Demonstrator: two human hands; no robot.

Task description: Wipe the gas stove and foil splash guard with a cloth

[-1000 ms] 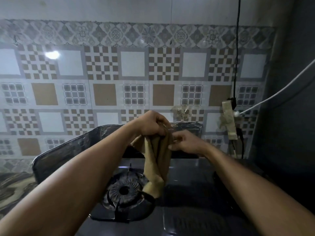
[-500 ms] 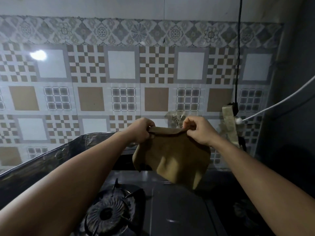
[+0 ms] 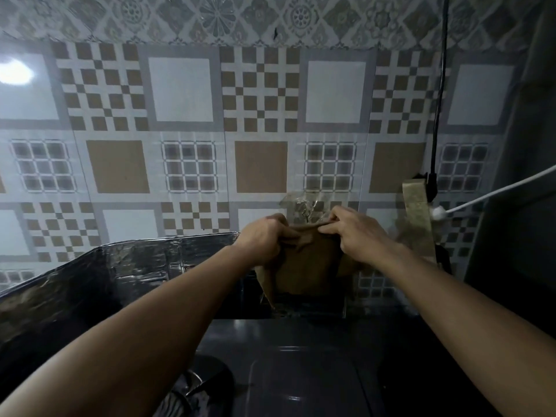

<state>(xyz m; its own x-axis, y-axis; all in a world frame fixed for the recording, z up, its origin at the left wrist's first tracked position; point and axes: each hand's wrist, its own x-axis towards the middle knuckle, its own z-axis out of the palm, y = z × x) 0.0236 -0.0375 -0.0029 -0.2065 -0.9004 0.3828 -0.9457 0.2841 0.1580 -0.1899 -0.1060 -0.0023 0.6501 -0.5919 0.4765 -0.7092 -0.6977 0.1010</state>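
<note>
A brown cloth (image 3: 307, 266) hangs above the back edge of the dark gas stove (image 3: 301, 356), pinched along its top hem by both hands. The left hand (image 3: 264, 239) and right hand (image 3: 358, 236) curl their fingers onto the fabric. A foil splash guard (image 3: 120, 266) stands at left; what seems a burner (image 3: 192, 395) shows dimly below. Patterned tiles (image 3: 180, 115) fill the wall.

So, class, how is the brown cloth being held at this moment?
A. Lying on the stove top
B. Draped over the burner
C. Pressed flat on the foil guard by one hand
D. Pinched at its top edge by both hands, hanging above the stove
D: the left hand and right hand each pinch the cloth's top edge, and it hangs above the stove.
</note>
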